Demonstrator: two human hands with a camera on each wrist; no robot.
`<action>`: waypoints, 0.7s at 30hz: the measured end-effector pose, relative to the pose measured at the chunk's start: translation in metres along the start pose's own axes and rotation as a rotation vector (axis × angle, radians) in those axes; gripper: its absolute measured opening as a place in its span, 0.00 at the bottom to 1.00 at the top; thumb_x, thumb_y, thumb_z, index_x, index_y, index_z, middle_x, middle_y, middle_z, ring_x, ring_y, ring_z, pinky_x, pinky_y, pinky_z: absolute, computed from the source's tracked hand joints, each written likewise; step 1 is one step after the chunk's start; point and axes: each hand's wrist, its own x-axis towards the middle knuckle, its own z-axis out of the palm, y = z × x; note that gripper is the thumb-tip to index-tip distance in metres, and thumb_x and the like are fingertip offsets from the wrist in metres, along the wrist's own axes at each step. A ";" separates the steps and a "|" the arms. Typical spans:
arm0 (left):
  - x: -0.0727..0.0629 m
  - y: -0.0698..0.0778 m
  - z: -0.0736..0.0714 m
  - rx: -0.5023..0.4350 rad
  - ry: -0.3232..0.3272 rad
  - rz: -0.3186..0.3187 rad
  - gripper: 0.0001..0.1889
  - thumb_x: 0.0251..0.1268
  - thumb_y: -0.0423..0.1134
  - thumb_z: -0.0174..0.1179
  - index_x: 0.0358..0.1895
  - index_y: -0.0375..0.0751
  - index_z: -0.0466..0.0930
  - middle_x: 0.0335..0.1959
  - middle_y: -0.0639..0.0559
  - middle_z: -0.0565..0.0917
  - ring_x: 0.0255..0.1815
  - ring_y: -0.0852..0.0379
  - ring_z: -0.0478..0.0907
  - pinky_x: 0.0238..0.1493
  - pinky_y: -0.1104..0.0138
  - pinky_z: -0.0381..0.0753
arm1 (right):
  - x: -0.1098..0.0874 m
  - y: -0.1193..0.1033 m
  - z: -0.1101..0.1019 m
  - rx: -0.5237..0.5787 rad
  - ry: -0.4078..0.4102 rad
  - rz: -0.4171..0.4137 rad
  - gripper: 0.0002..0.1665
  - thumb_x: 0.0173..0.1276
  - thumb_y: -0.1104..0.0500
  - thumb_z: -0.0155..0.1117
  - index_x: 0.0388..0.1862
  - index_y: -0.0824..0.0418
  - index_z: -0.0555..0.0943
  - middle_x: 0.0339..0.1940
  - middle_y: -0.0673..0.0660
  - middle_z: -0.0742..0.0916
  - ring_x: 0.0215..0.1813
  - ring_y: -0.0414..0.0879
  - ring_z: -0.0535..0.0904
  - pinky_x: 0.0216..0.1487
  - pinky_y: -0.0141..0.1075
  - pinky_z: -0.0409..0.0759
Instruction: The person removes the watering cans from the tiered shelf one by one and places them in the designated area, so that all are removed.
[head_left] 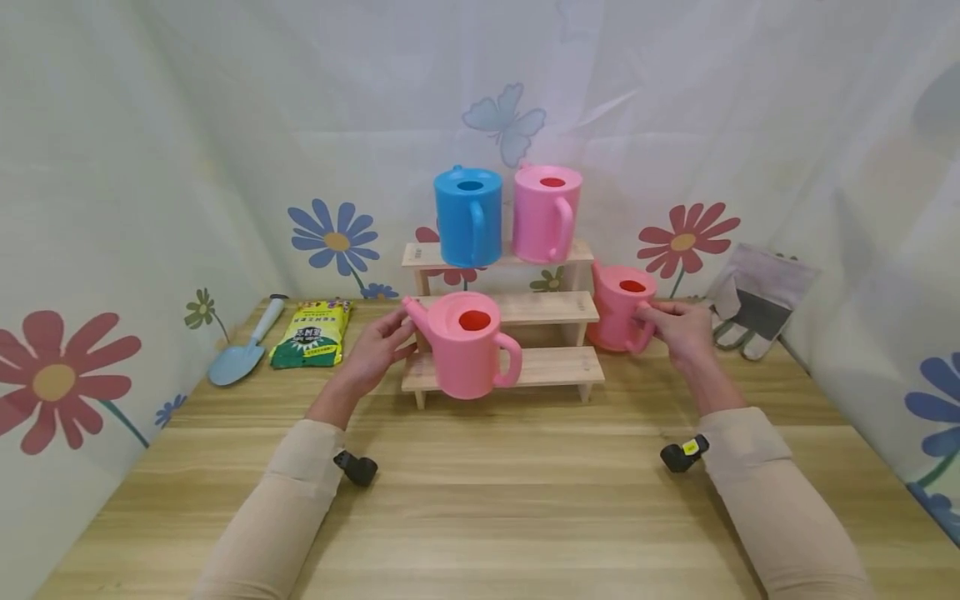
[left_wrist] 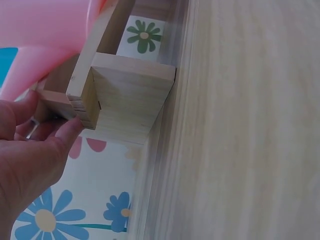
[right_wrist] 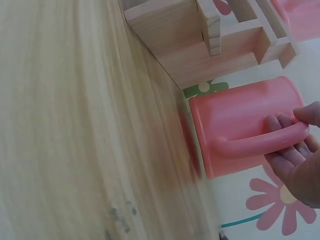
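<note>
My left hand (head_left: 381, 346) is at the left end of the three-step wooden stand (head_left: 517, 367); its fingertips touch the ends of the steps, fairly straight. Close beside those fingers is the spout of a pink watering can (head_left: 465, 354) on the lowest step. At the stand's other end, my right hand (head_left: 681, 329) grips the handle of another pink watering can (right_wrist: 240, 115), thumb on one side and fingers curled beneath. That can is upright, low over the table; whether its base touches the wood I cannot tell. Its spout is partly hidden behind the stand.
A blue watering can (head_left: 453, 225) and a lighter pink one (head_left: 532, 221) stand on the top step. Left of the stand lie a trowel (head_left: 238, 362) and a yellow-green packet (head_left: 311, 333). Garden gloves (head_left: 757, 300) lean against the curtain at the right.
</note>
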 end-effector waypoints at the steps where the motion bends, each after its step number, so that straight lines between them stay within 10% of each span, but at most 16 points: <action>1: 0.000 0.000 0.000 -0.003 0.000 0.003 0.30 0.78 0.46 0.52 0.79 0.46 0.59 0.80 0.49 0.57 0.77 0.47 0.58 0.69 0.50 0.70 | 0.001 0.001 0.001 0.030 -0.006 -0.004 0.21 0.61 0.60 0.77 0.49 0.73 0.85 0.28 0.48 0.88 0.36 0.38 0.86 0.45 0.30 0.85; 21: 0.001 -0.001 -0.001 -0.016 0.001 0.020 0.29 0.79 0.44 0.52 0.78 0.44 0.60 0.79 0.47 0.59 0.76 0.46 0.59 0.69 0.48 0.69 | 0.007 0.013 0.022 -0.004 -0.094 0.009 0.27 0.68 0.60 0.70 0.61 0.74 0.78 0.42 0.54 0.86 0.44 0.39 0.84 0.58 0.39 0.81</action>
